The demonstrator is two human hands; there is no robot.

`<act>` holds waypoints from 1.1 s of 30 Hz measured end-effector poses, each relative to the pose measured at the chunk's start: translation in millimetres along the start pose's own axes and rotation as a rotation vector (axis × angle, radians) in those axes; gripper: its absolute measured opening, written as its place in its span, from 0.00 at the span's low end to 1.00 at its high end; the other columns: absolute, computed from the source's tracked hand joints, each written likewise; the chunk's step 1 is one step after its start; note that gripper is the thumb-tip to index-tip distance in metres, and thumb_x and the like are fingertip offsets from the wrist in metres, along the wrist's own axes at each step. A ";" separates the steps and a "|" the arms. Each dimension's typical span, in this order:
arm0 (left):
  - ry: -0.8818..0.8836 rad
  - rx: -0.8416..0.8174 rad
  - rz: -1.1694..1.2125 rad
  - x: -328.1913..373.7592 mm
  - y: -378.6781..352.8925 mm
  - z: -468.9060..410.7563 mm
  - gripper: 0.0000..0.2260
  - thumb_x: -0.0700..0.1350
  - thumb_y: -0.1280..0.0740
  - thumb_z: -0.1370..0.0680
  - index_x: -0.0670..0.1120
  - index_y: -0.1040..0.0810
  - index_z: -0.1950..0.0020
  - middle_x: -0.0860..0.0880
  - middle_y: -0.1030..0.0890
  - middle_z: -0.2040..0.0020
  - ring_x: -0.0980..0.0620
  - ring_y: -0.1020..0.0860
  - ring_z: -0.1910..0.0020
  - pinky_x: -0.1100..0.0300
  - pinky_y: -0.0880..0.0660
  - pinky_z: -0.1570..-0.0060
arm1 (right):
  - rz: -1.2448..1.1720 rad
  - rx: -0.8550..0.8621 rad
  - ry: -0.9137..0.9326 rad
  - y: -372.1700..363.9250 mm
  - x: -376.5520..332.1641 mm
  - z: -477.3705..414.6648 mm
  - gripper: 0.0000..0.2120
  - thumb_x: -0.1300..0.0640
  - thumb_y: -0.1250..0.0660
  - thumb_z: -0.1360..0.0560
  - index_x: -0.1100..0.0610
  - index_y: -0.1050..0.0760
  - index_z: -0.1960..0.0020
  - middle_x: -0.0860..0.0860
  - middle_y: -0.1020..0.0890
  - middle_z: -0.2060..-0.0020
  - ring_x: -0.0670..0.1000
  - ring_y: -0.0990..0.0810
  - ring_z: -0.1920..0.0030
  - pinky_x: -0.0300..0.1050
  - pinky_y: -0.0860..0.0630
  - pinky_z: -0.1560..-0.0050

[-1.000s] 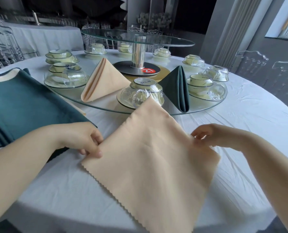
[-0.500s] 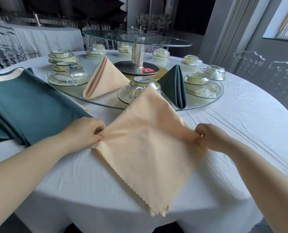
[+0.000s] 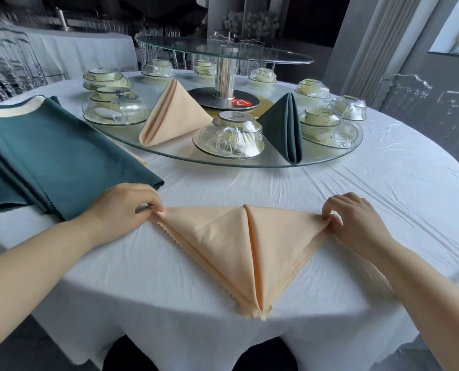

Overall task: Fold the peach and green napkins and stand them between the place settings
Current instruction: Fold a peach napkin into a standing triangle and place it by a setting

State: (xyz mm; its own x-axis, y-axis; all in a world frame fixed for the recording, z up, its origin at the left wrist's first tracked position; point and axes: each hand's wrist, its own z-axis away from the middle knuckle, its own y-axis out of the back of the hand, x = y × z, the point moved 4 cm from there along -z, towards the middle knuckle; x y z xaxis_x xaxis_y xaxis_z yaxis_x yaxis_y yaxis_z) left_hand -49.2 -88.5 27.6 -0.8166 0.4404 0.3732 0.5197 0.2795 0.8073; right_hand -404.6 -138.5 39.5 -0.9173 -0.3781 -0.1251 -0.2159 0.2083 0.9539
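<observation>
Peach cloth napkin [image 3: 217,245], scallop-edged, lies folded into a triangle on the white tablecloth of the round table [image 3: 383,188], at the 6 o'clock edge nearest the person. Its long folded side faces 12 o'clock and its tip points to 6 o'clock, right at the table's rim. A raised pleat runs from the middle of the long side down to the tip.

The left hand [image 3: 126,207] has its fingers curled and pinches the napkin's corner at 9 o'clock. The right hand [image 3: 357,220], fingers likewise curled, pinches the corner at 3 o'clock.

Toward 12 o'clock sits a round glass turntable [image 3: 169,154]. On it a folded peach napkin standing as a cone [image 3: 174,116] is at about 11 o'clock of a plastic-wrapped bowl-and-plate setting [image 3: 229,137], and a folded dark green napkin standing upright [image 3: 284,129] is just beside that setting at 3 o'clock. Another wrapped cup-and-plate setting [image 3: 327,127] stands beyond the green one, so the green napkin is between two settings.

At 9 o'clock of the table lies a flat stack of unfolded teal-green napkins [image 3: 49,162], just beside the left hand.
</observation>
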 end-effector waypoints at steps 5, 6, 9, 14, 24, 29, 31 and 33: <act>-0.024 -0.016 -0.021 1.7 0.2 4.8 0.11 0.39 0.38 0.33 0.51 0.20 0.61 0.79 0.28 0.57 0.63 0.26 0.57 0.80 0.36 0.57 | 0.000 0.008 -0.017 -0.5 1.9 1.9 0.07 0.70 0.37 0.30 0.62 0.22 0.58 0.54 0.19 0.57 0.58 0.27 0.48 0.41 0.44 0.55; -0.010 -0.004 -0.016 1.9 0.7 5.3 0.11 0.41 0.40 0.32 0.49 0.18 0.64 0.78 0.27 0.56 0.61 0.26 0.57 0.81 0.35 0.57 | -0.009 -0.001 -0.019 -0.6 1.9 2.3 0.08 0.71 0.37 0.30 0.62 0.22 0.58 0.54 0.19 0.57 0.58 0.27 0.48 0.42 0.42 0.55; 0.089 0.085 0.059 12.6 3.3 3.6 0.19 0.52 0.48 0.35 0.51 0.18 0.64 0.74 0.24 0.59 0.66 0.27 0.55 0.73 0.32 0.53 | -0.061 -0.019 -0.050 3.0 0.0 4.2 0.09 0.72 0.38 0.31 0.62 0.21 0.59 0.54 0.18 0.56 0.59 0.27 0.48 0.46 0.36 0.52; 0.155 0.035 0.113 91.5 -17.6 -11.0 0.31 0.57 0.52 0.31 0.43 0.23 0.39 0.50 0.23 0.39 0.53 0.28 0.37 0.75 0.44 0.42 | -0.170 0.075 -0.070 13.5 -33.2 -2.8 0.11 0.65 0.38 0.27 0.59 0.21 0.48 0.51 0.23 0.39 0.53 0.28 0.37 0.38 0.39 0.43; 0.305 -0.336 -0.271 143.3 -89.8 -6.6 0.30 0.55 0.64 0.25 0.46 0.59 0.24 0.50 0.58 0.23 0.56 0.59 0.26 0.61 0.64 0.30 | -0.069 -0.135 0.096 -31.0 -93.4 4.3 0.25 0.47 0.58 0.23 0.49 0.39 0.29 0.44 0.36 0.29 0.44 0.41 0.28 0.39 0.52 0.29; 0.302 -0.365 -0.344 146.7 -87.7 -3.6 0.27 0.54 0.62 0.21 0.45 0.60 0.24 0.49 0.59 0.24 0.55 0.59 0.26 0.60 0.64 0.30 | -0.045 -0.187 0.079 -32.8 -93.7 6.6 0.20 0.50 0.54 0.19 0.50 0.43 0.27 0.44 0.40 0.27 0.44 0.45 0.27 0.39 0.55 0.29; 0.305 -0.368 -0.343 147.4 -86.1 -3.4 0.26 0.53 0.56 0.19 0.45 0.60 0.24 0.49 0.59 0.24 0.56 0.59 0.26 0.60 0.64 0.30 | -0.051 -0.258 0.041 -33.9 -88.9 9.1 0.23 0.47 0.54 0.19 0.51 0.47 0.26 0.46 0.45 0.26 0.45 0.49 0.26 0.40 0.57 0.29; 0.310 -0.382 -0.354 147.0 -86.0 -3.1 0.27 0.53 0.54 0.19 0.45 0.60 0.24 0.49 0.59 0.24 0.56 0.59 0.26 0.60 0.64 0.30 | -0.045 -0.311 -0.018 -32.5 -77.7 13.3 0.26 0.43 0.57 0.21 0.52 0.51 0.25 0.47 0.50 0.25 0.46 0.53 0.26 0.41 0.60 0.29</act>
State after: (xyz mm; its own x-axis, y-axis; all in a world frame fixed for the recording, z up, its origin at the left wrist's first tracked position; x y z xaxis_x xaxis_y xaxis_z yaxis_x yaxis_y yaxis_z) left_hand -214.8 -50.4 14.5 -0.9884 0.0911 0.1213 0.1229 0.0119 0.9924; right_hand -330.8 -103.9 14.6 -0.9157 -0.3637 -0.1712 -0.1464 -0.0950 0.9847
